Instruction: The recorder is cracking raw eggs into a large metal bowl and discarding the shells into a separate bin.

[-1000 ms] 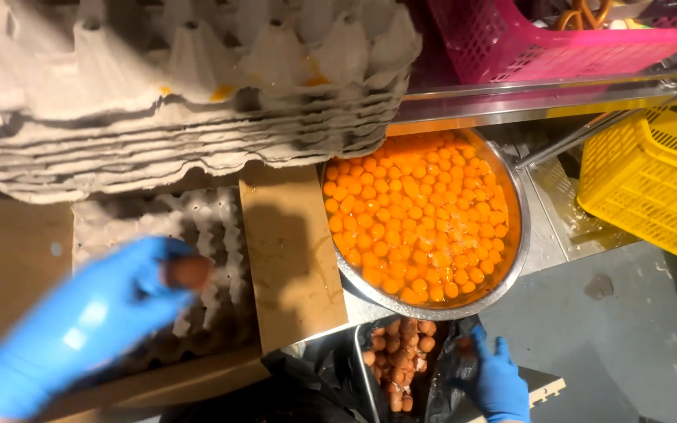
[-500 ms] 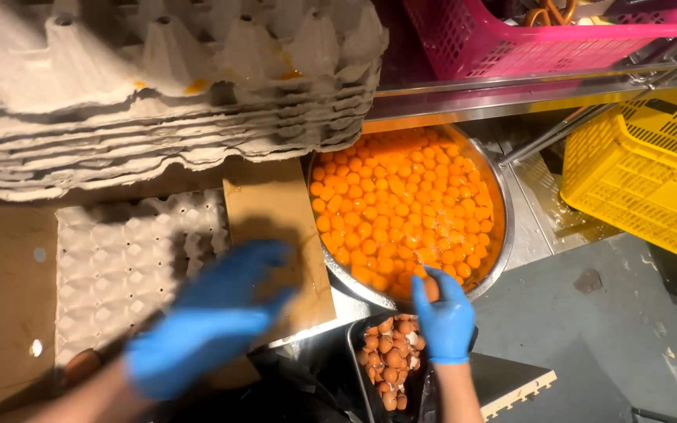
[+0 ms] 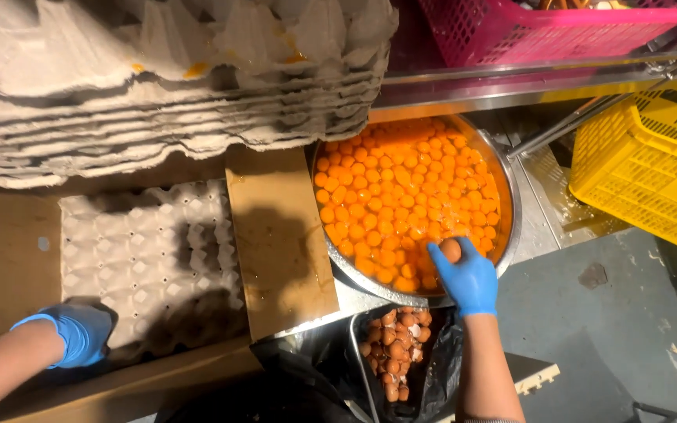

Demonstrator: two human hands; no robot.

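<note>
Head view: left hand [image 3: 80,335] moved back left to near edge of tray [image 3: 150,258], curled (hold unclear); right hand [image 3: 468,278] grips egg [image 3: 451,249] over bowl [image 3: 511,235].

gloves [image 3: 470,280] blue; yolks [image 3: 409,196] orange; egg trays [image 3: 150,258] grey; basket [image 3: 511,19] pink; crate [image 3: 652,164] yellow

I hold one brown egg [image 3: 451,250] in the fingertips of my right hand [image 3: 468,279]. The egg is whole and round, and it sits just over the near edge of the big metal bowl [image 3: 511,235]. The bowl is full of bright orange yolks [image 3: 401,196], all round and packed close together. My left hand [image 3: 80,333] rests on the near corner of the pale egg tray [image 3: 150,258], and its cups have no eggs in them.
</note>
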